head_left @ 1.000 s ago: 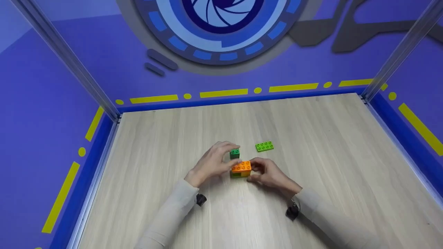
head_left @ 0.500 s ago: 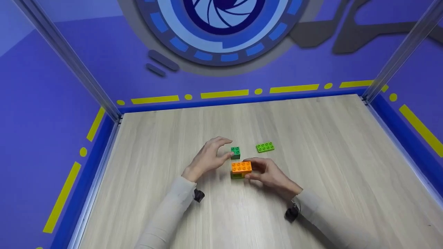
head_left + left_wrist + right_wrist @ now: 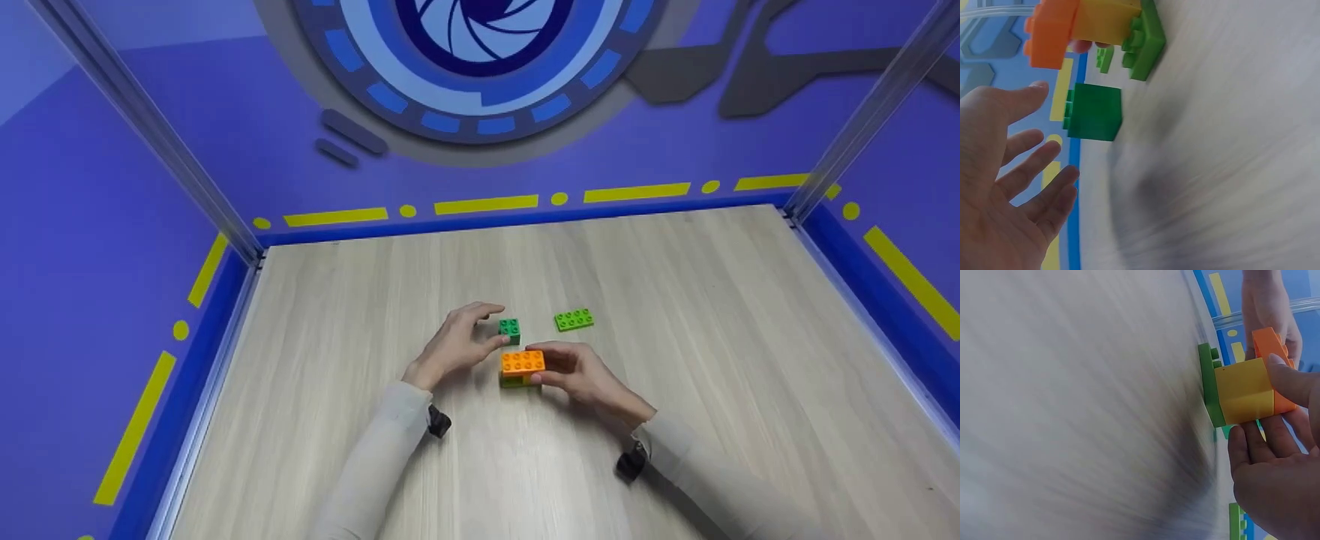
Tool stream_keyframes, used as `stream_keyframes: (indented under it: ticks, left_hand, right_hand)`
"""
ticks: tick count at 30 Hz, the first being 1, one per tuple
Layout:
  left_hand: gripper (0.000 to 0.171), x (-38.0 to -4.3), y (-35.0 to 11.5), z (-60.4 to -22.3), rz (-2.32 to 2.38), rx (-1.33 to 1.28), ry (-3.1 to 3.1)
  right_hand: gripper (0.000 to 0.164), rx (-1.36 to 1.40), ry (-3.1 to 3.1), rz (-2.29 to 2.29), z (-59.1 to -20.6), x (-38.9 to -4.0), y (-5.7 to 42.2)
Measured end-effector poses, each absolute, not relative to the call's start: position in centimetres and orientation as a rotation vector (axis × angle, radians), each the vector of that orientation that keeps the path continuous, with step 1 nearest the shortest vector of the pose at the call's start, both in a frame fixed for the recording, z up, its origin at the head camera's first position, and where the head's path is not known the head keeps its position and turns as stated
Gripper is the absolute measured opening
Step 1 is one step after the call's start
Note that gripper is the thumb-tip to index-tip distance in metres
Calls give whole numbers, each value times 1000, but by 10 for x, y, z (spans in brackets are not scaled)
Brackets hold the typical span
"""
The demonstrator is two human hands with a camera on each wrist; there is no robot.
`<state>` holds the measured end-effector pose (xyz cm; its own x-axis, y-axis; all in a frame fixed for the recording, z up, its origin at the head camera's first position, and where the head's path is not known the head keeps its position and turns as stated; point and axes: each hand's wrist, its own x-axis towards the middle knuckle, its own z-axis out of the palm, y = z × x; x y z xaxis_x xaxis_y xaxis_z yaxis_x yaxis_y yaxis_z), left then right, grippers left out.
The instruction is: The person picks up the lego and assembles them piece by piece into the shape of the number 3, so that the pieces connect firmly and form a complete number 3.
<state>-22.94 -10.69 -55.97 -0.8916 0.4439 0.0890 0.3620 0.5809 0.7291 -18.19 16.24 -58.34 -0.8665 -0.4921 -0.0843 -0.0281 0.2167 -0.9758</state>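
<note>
A small stack of toy building bricks stands in the middle of the table: an orange brick (image 3: 523, 363) on top, a yellow brick (image 3: 1244, 391) under one end, a green plate brick (image 3: 1208, 385) at the base. My right hand (image 3: 589, 375) grips its right side, thumb against the orange brick and fingers round the far side. Just behind the stack sits a dark green square brick (image 3: 510, 330). My left hand (image 3: 459, 339) is beside that brick, fingers spread and relaxed; the left wrist view shows a gap between them.
A flat lime green plate brick (image 3: 574, 320) lies on the wooden table (image 3: 360, 315), behind and right of the stack. Blue printed panels (image 3: 450, 172) wall the table at the back and both sides, with metal posts at the corners.
My left hand has come off the orange brick and moved back to the dark green brick's left side. My right thumb has moved up the stack to the orange brick.
</note>
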Motion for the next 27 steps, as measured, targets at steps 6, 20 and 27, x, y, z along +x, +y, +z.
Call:
stream_keyframes:
  ticks: [6,20,27]
  left_hand:
    - [58,-231,-103,-571,1242,654,2662]
    - [49,-238,-99,-586,1367,632,2580]
    - [44,-239,-99,-583,1402,631,2577]
  right_hand:
    - [49,-462,2110,-1706,-586,-182,163]
    - [39,-450,2076,-1742,-589,-185,162]
    - [42,-458,2071,-1735,-587,-187,162]
